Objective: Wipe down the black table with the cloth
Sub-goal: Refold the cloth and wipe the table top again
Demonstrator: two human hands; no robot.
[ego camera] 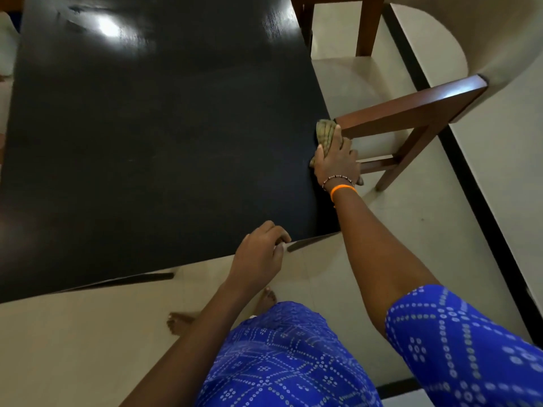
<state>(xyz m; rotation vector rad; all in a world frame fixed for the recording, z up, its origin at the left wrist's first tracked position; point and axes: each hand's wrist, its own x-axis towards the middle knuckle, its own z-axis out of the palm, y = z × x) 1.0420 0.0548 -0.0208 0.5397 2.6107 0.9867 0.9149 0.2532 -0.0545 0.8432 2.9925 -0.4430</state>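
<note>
The black table [152,136] fills the left and middle of the head view, its top dark and glossy with a light glare at the far end. My right hand [338,160] presses an olive-green cloth [324,132] against the table's right edge, fingers wrapped over the cloth. My left hand [260,251] rests at the near right corner of the table, fingers curled over the front edge and holding nothing else.
A brown wooden chair [411,113] with a cream seat stands right beside the table's right edge, almost touching my right hand. A second chair's legs [367,22] show at the top. Cream floor tiles [88,348] and my bare feet lie below.
</note>
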